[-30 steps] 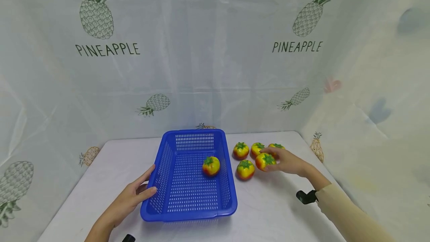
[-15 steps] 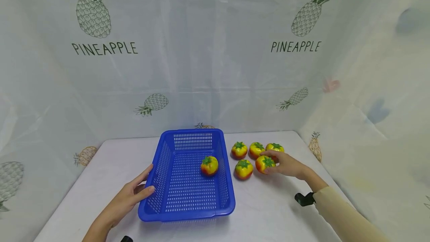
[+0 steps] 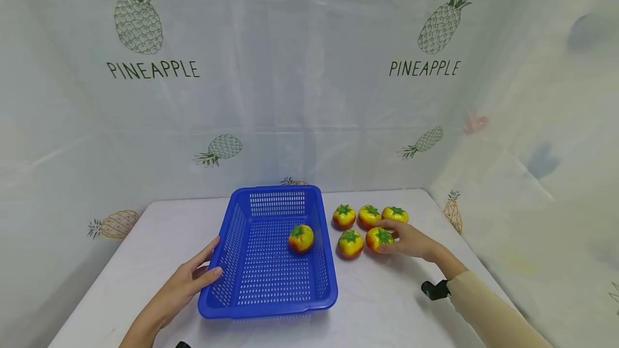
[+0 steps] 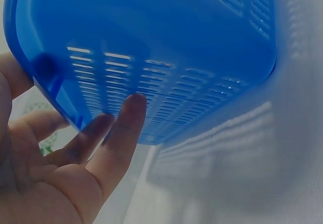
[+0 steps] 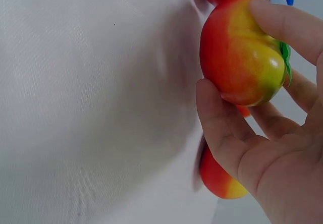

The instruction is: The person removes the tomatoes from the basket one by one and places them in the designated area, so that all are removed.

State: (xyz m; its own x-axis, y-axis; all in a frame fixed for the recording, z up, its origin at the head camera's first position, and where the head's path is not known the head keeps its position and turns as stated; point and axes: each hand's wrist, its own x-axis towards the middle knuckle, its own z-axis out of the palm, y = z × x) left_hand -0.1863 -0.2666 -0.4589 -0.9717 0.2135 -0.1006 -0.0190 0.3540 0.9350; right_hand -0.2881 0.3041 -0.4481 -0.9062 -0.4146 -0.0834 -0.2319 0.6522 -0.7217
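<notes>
My left hand (image 3: 181,286) holds the left rim of a blue perforated plastic basket (image 3: 271,313). In the left wrist view its fingertips lie against the outer wall (image 4: 202,47) of the basket. One glossy yellow-and-red tomato (image 3: 301,239) with a green star-shaped top lies inside, towards the right. Right of the basket, my right hand (image 3: 411,241) grips another such tomato (image 5: 242,52) from its right side, low at the table. In the right wrist view, fingers and thumb curve round it from opposite sides.
Three tomatoes stand in a back row: left (image 3: 344,217), middle (image 3: 369,216) and right (image 3: 395,214). Another tomato (image 3: 350,244) sits in front, between the basket and the held one. A white cloth covers the table (image 3: 377,305). A pineapple-print curtain (image 3: 300,95) hangs behind.
My right hand has lowered the tomato slightly towards the table, beside the front tomato. The left hand keeps its hold on the basket. The view has shifted slightly.
</notes>
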